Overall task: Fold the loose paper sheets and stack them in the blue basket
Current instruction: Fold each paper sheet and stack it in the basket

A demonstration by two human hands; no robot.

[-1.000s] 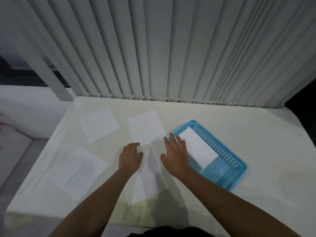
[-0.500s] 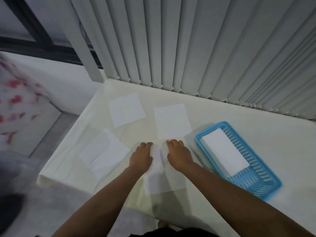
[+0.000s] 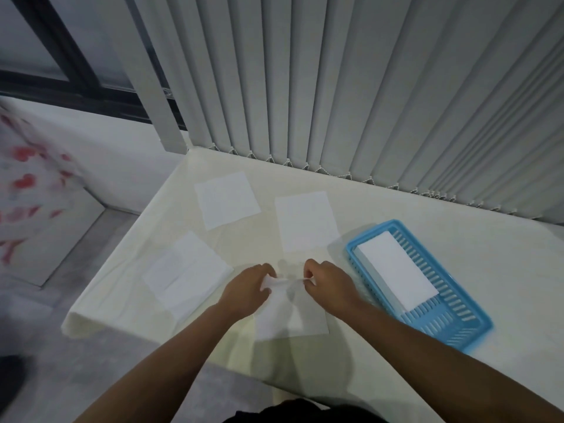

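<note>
I see left hand, right hand pinching near sheet far edge; folded stack in blue basket; apparently three sheets unfolded.

no text, label, brand, number or sign can be read anywhere in the view. the paper sheets on the desk and the sheet in the blue basket show blank white faces.
</note>
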